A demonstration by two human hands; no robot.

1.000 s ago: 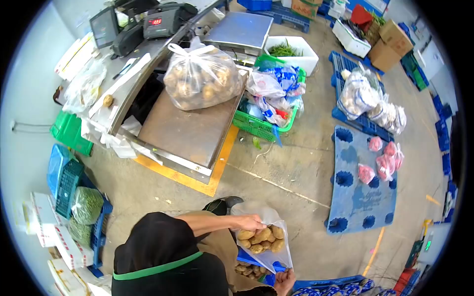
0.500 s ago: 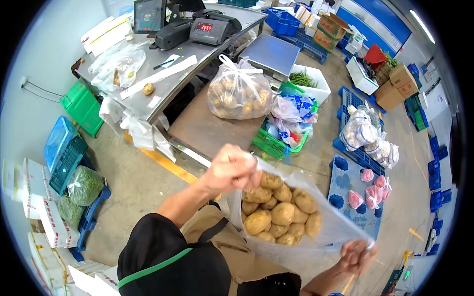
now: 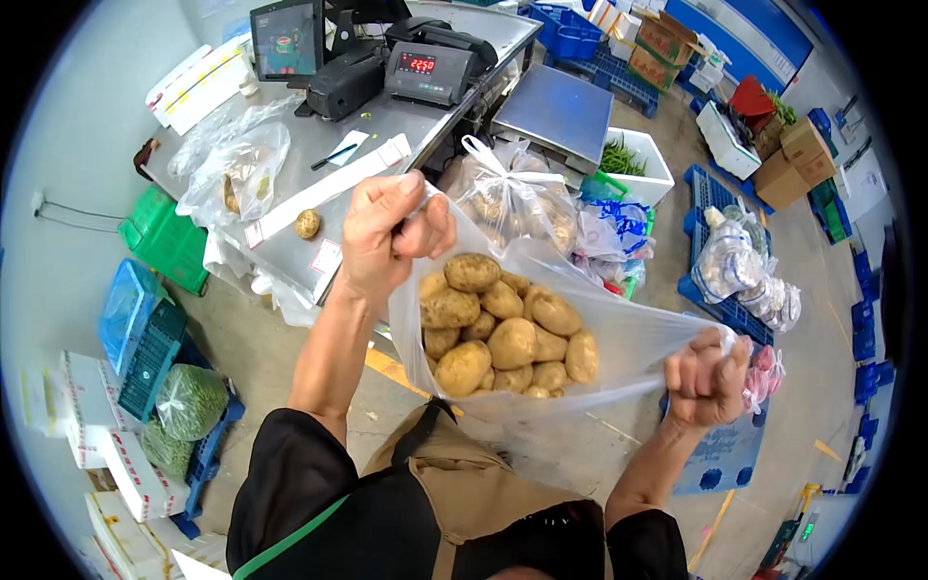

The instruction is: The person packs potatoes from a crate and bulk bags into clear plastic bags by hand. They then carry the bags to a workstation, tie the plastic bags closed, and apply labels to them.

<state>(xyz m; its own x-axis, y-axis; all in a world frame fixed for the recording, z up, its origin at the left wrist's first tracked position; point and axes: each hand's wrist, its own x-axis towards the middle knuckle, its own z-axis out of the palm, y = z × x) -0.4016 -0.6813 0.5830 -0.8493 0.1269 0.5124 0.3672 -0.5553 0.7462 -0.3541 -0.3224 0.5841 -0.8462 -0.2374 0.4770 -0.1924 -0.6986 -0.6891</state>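
Observation:
A clear plastic bag (image 3: 619, 333) hangs stretched wide between my two hands. Several brown potatoes (image 3: 512, 343) fill it, seen through its open mouth. My left hand (image 3: 391, 232) is closed on the bag's upper left edge. At the right, my right hand (image 3: 708, 375) grips the opposite edge in a fist, the plastic pulled taut toward it. Just behind the bag sits a tied bag of potatoes (image 3: 517, 198), partly covered by the one I hold. A single potato (image 3: 307, 224) lies on the metal table beyond my left hand.
The metal table (image 3: 377, 140) carries a scale display (image 3: 425, 72) reading red digits and a screen (image 3: 288, 41). A platform scale (image 3: 553, 111) stands behind the tied bag. Blue pallets (image 3: 720, 464) with bagged goods are at right; a green bin (image 3: 164, 237) and boxes are at left.
Both hands have lifted the bag of potatoes upward and away from my body, toward the table. The bag now overlaps the front of the tied bag. Both grips stay closed.

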